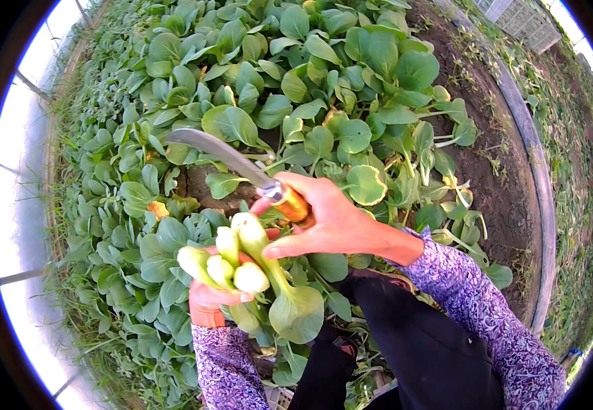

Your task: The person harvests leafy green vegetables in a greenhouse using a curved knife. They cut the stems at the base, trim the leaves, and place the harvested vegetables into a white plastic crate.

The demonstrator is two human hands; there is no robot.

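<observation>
My left hand [211, 299] is closed around a bunch of bok choy heads [220, 270], their pale cut ends facing up and leaves hanging below. In my right hand [340, 220] is a curved harvesting knife [224, 155]; its orange-brown handle [293, 203] lies in the fingers and the blade points to the upper left. My right thumb presses on one bok choy stalk [253, 237] at the bunch's right side, whose broad leaf [299, 313] droops below. Some fingers of both hands are hidden behind the stalks.
Growing bok choy [245, 77] fills the bed ahead and to the left. Loose leaves [463, 225] lie along bare soil [506, 205] at right, bordered by a grey pipe [534, 154]. A pale crate [524, 23] stands upper right; another crate [279, 397] shows partly between my legs.
</observation>
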